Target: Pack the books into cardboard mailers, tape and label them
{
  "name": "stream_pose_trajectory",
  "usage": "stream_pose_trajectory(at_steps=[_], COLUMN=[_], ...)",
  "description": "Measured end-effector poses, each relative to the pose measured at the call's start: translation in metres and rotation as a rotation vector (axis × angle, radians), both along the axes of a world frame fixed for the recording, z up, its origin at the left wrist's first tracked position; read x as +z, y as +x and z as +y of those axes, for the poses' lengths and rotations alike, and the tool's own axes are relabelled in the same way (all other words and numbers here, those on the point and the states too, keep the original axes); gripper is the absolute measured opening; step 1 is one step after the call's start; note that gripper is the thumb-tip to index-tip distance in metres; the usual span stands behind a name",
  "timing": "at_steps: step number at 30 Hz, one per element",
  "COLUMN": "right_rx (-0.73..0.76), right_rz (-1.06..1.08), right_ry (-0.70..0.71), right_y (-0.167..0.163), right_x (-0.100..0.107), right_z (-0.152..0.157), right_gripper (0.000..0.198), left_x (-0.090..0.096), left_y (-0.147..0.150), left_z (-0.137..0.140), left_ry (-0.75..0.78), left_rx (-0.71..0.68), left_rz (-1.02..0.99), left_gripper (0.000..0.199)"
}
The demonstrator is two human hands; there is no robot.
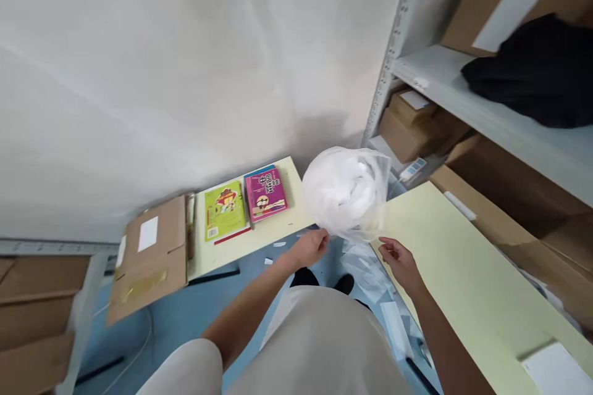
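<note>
A round white bundle (340, 188), loosely rolled or folded, sits inside a clear plastic bag (380, 182) at the centre, against the wall side of the corner between two pale yellow tables. My left hand (311, 248) is closed at the bag's lower left edge, its fingers curled in. Opposite it, my right hand (398, 260) pinches by the bag's lower right corner, thumb and fingers together. Between them the thin film stretches, hard to make out. What exactly the bundle is made of I cannot tell.
Left table (294, 188) bears a pink book (266, 193), a green book (225, 210) and a flattened cardboard box (155, 247). Along the right table (445, 247) stand an open carton (491, 222) and a shelf (500, 105) with a black cloth (532, 74). Paper scraps (368, 278) litter the floor.
</note>
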State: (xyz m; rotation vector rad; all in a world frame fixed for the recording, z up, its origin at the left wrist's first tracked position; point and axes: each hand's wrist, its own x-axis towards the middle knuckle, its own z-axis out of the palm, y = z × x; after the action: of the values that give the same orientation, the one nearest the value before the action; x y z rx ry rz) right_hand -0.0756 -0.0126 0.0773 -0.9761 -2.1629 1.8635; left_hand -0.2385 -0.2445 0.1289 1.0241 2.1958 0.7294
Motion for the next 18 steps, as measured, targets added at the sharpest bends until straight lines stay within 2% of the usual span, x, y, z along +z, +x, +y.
stream_pose_trajectory(at_steps=[1,2,5,8,11,13,18], right_rx=[0.025,0.052,0.161,0.354,0.562,0.65,0.685], right_rz=[-0.021,-0.038,-0.054,-0.043,-0.062,-0.084,-0.135], right_ry=[-0.005,-0.007,0.0,0.008,0.014,0.034,0.111], right_y=[-0.005,-0.01,-0.034,-0.064,-0.094,-0.113,-0.163], right_x=[-0.003,-0.006,-0.009,-0.006,-0.005,-0.008,-0.033], right_z=[-0.001,-0.004,-0.023,-0.058,-0.1,-0.126,-0.173], right_gripper=[0.045,0.045,0.045,0.044,0.038,0.035,0.032], left_x=[-0.004,-0.008,-0.018,-0.027,-0.039,-0.048,-0.075], left_y=[0.002,0.003,0.004,0.001,-0.005,-0.012,-0.04], left_z=[-0.007,-0.015,-0.041,-0.071,-0.103,-0.123,-0.165], left_ry=[0.004,0.004,0.006,0.046,0.078,0.083,0.109], left_rx=[0.036,0.07,0.199,0.368,0.515,0.594,0.762], left_rz=[-0.018,-0.033,-0.052,-0.063,-0.055,-0.032,-0.096], left_gripper=[0.005,0.008,0.029,0.014,0.036,0.035,0.04])
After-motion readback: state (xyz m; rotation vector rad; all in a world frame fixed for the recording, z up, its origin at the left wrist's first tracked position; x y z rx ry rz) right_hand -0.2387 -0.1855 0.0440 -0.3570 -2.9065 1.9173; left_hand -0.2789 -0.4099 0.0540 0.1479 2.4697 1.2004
